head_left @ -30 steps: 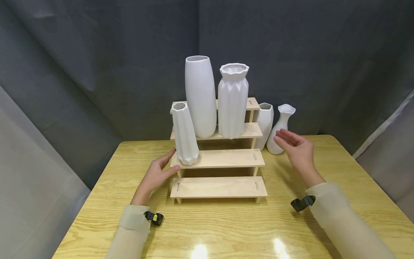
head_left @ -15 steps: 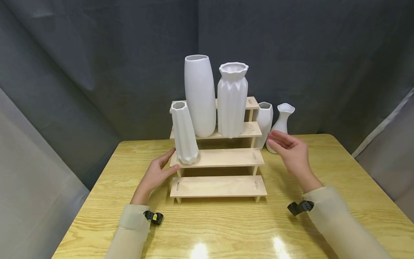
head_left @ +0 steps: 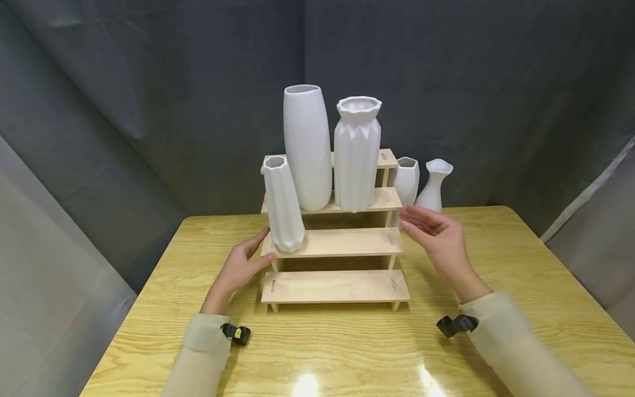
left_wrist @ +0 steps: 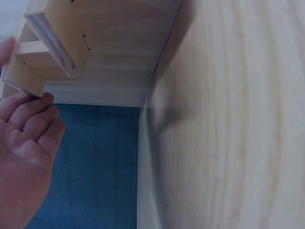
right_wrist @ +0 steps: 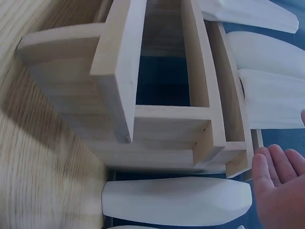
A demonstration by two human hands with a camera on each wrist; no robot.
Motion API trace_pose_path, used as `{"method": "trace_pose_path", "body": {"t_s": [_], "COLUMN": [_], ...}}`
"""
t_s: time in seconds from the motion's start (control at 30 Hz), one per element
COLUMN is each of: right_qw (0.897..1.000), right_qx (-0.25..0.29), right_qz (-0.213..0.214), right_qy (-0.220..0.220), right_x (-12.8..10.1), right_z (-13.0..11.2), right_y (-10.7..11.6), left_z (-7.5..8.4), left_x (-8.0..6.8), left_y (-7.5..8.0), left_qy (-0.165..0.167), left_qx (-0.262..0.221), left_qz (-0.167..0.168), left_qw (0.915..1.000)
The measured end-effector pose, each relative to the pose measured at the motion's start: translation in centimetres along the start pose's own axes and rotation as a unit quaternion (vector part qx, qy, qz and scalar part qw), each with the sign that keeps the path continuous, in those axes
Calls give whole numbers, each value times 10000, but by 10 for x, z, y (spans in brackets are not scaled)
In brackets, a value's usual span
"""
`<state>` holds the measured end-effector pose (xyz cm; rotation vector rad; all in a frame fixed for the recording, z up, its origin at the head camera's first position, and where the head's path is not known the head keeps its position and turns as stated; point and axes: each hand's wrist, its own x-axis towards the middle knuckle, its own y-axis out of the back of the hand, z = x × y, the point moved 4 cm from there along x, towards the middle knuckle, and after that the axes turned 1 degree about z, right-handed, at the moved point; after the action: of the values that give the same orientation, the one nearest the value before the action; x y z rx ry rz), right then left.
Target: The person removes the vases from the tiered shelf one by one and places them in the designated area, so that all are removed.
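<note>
A stepped wooden display shelf (head_left: pixel 334 286) stands on the table. My left hand (head_left: pixel 238 269) holds the left end of its second step from the bottom; in the left wrist view the fingers (left_wrist: pixel 38 117) curl against the board's end and the thumb is at the other side. Right above that hand, a slim fluted white vase (head_left: pixel 284 207) stands on the same step. My right hand (head_left: pixel 443 242) is at the shelf's right side, fingers together and slightly bent, holding nothing. Its fingertips overlap the faceted white vase (head_left: pixel 407 179) behind in the head view.
A tall smooth white vase (head_left: pixel 306 149) and a pleated white vase with a ruffled rim (head_left: pixel 358 160) stand on the third step. Behind the right hand, a narrow-necked white vase (head_left: pixel 432 190) stands on the wooden table (head_left: pixel 347 353). A dark curtain (head_left: pixel 471 82) hangs behind.
My right hand has moved left from in front of the narrow-necked vase to the shelf's right end. The left hand and the vases have stayed in place.
</note>
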<state>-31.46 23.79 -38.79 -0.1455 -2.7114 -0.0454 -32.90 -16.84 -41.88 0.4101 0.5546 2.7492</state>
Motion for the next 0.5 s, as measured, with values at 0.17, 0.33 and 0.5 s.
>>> {"method": "trace_pose_path", "body": {"t_s": [0.17,0.33,0.5], "right_qw": [9998,9994,9992], "right_qx": [-70,-247,-63], "right_qz": [-71,-208,-345], "right_qy": [152,158,174], "right_x": [-3,-6,-7], "right_z": [-3,-4,-4], "right_y": [-6,-12,-19], "left_z": [0,-1,-2], "left_x": [0,1,0], "left_y": [-1,0,0], "left_qy": [-17,-12,-17], "left_qx": [5,-5,-11], "left_qz": [-34,-34,-33], "left_qw": [10000,10000,10000]}}
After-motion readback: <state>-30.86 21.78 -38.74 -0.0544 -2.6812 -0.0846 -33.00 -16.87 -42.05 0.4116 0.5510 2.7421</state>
